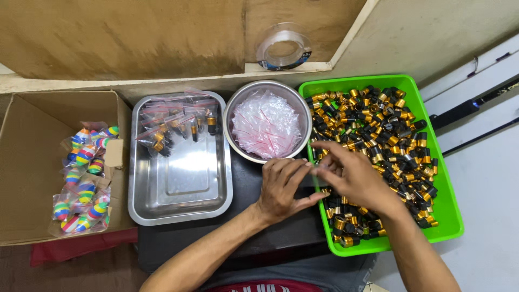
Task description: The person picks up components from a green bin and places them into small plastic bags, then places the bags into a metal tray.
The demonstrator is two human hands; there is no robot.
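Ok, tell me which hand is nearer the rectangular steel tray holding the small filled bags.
Left. The left hand lies just right of the rectangular steel tray, over the dark table; the right hand is farther right, above the green plastic tray.

Just beyond the fingers (294,167), empty clear zip bags (266,123) with red strips fill a round steel bowl (232,108). Farther left, filled zip bags (175,127) lie in a steel tray (184,208); bagged striped floats (84,181) sit in a cardboard box (32,124).
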